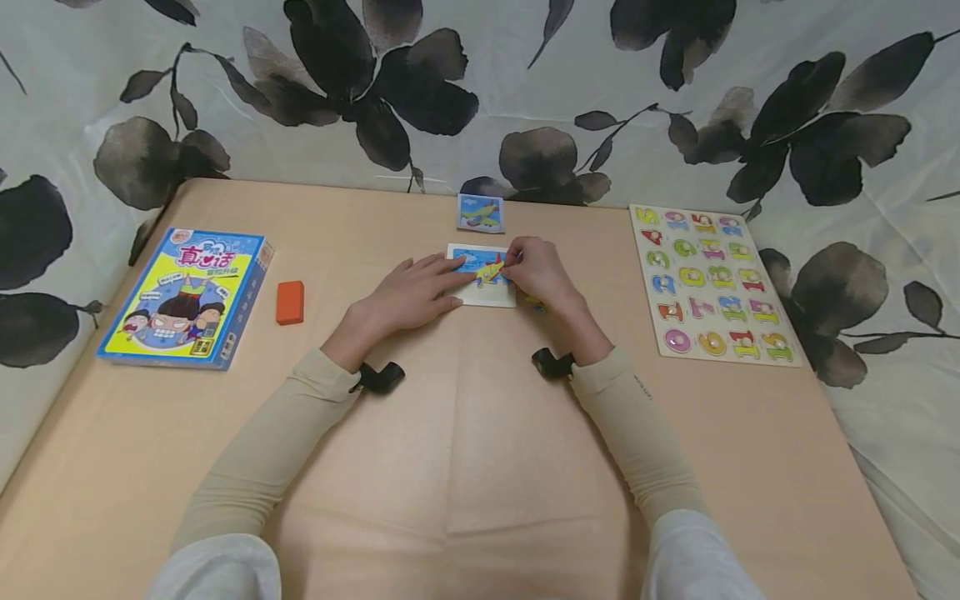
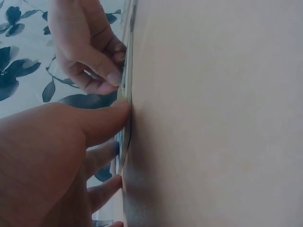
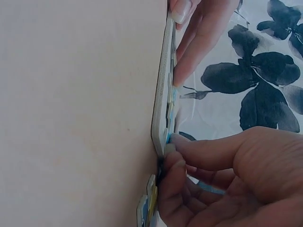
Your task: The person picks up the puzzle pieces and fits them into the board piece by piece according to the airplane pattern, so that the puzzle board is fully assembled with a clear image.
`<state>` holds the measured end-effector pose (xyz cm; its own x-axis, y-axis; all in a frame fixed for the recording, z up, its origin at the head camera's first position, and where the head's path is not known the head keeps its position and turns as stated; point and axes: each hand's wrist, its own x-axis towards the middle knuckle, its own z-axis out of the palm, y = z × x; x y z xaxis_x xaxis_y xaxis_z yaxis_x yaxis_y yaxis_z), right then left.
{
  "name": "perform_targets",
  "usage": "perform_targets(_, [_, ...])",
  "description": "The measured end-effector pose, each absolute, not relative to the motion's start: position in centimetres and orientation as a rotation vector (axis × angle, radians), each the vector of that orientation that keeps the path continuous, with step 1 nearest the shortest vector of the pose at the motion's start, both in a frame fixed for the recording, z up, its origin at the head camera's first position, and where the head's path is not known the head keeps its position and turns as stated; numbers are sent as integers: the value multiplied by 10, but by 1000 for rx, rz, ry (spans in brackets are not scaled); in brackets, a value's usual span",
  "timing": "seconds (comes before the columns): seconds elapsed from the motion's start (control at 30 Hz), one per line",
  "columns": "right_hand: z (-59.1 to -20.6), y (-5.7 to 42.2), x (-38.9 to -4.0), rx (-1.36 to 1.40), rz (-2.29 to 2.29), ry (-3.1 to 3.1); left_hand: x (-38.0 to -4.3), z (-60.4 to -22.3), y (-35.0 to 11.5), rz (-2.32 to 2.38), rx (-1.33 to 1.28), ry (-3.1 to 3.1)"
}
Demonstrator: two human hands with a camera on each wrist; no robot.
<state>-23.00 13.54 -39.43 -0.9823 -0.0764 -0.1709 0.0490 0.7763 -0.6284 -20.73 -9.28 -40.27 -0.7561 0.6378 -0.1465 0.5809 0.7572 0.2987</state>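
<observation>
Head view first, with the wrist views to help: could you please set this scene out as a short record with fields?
Centre: picture board, flat on the table, blue with a yellow figure
Left hand: fingers outstretched, resting on the board's left part
Right hand: seems to pinch a small piece at the board's right edge
Loose pieces: beside the board, near the right hand
Beyond the board: blue picture card
Far left: illustrated box, with an orange block to its right
Far right: sheet of colourful shapes
</observation>
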Motion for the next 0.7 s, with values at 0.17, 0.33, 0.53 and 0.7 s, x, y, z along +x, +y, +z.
perform_targets(0.17, [-395,135,-230,-86,-996,2778,-207,-403,-93,340,954,2714])
perform_targets(0.33, [-395,133,-229,-217,-944,2796,-207,-404,-93,341,956,2717])
perform_targets(0.53, [-394,131,-228,-338,-857,2854,-207,-404,-93,351,947,2714])
perform_targets(0.7, [-395,130,-227,-271,-851,2856,-207,-404,-93,356,937,2708])
